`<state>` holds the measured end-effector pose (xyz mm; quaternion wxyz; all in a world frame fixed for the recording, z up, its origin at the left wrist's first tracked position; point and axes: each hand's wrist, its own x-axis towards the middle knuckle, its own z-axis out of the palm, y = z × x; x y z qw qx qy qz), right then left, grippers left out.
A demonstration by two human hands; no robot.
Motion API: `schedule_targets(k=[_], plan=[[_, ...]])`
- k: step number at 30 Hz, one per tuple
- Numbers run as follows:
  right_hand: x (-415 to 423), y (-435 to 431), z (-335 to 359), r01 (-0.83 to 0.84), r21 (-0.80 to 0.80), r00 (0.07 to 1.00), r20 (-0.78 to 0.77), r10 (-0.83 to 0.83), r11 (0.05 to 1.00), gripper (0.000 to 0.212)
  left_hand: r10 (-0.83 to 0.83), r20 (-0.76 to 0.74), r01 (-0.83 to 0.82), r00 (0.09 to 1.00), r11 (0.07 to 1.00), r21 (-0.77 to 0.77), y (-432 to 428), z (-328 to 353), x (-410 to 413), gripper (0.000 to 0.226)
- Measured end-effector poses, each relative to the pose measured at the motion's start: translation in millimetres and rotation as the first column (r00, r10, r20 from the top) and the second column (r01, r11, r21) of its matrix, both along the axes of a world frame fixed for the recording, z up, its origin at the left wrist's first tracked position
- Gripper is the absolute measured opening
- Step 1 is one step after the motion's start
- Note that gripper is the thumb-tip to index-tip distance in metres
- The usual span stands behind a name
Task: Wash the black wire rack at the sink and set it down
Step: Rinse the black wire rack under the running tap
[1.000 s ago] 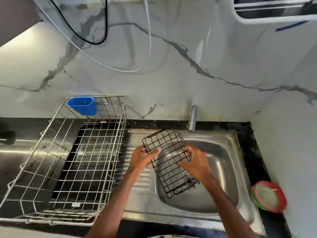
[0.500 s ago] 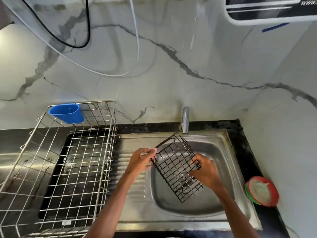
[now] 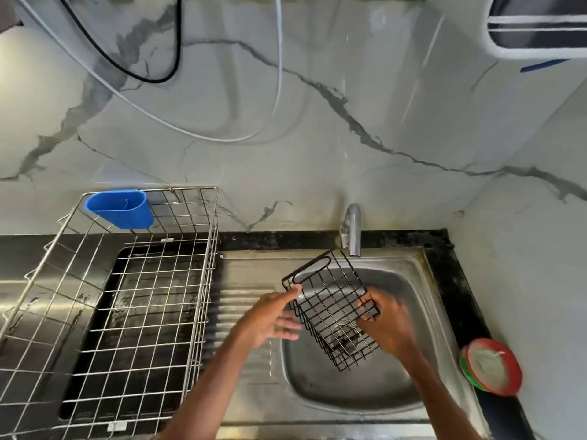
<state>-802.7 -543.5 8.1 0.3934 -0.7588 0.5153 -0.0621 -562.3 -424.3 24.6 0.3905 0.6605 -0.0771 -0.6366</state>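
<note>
Since half a second ago the left hand has loosened its pinch on the black wire rack. Its fingers are now straight and spread, and only one fingertip touches the rack's left rim. The right hand is blurred by motion.

The marbled wall rises behind the counter, with a black cable and a white cable looping across it. A steel wire dish basket fills the counter's left half. The steel sink takes up the right half, and its ribbed drainboard sits just beside the basket.

The rack is held over the sink bowl, clear of the bottom and tilted. Its far corner is just under the spout of the tap at the counter's back edge, and its near end is lower, over the drain. The right hand grips the rack's right rim, fingers curled around the wire loop there.

A red and green round dish sits at the counter's right edge, beside the sink. A blue cup hangs on the basket's far left corner.
</note>
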Motion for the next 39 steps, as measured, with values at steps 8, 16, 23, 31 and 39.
schedule_targets(k=[8, 16, 23, 31, 39], plan=[[-4.7, 2.4, -14.5, 0.042, 0.02, 0.999, -0.009, -0.041, 0.999, 0.055, 0.061, -0.112, -0.061, 0.992, 0.998, 0.002, -3.8, -11.6, 5.1, 0.071], [-7.2, 0.2, -28.8, 0.008, 0.035, 1.0, -0.002, -0.008, 0.999, 0.061, 0.05, -0.205, -0.034, 0.977, 0.996, 0.078, -13.7, -19.8, -2.8, 0.104], [-9.2, -17.5, -45.5, -0.037, 0.295, 0.999, 0.01, 0.036, 0.955, 0.071, 0.042, -0.004, -0.041, 0.999, 0.991, 0.127, -28.4, -22.3, -17.1, 0.064], [12.9, -121.6, -40.2, 0.123, 0.139, 0.979, 0.146, -0.143, 0.983, 0.015, 0.162, 0.139, -0.18, 0.977, 0.975, 0.131, -43.8, -23.3, -17.3, 0.06], [96.8, -170.4, -58.9, 0.207, 0.198, 0.941, 0.229, -0.25, 0.958, 0.022, 0.149, 0.139, -0.171, 0.979, 0.972, 0.163, -71.2, -19.6, -18.9, 0.055]])
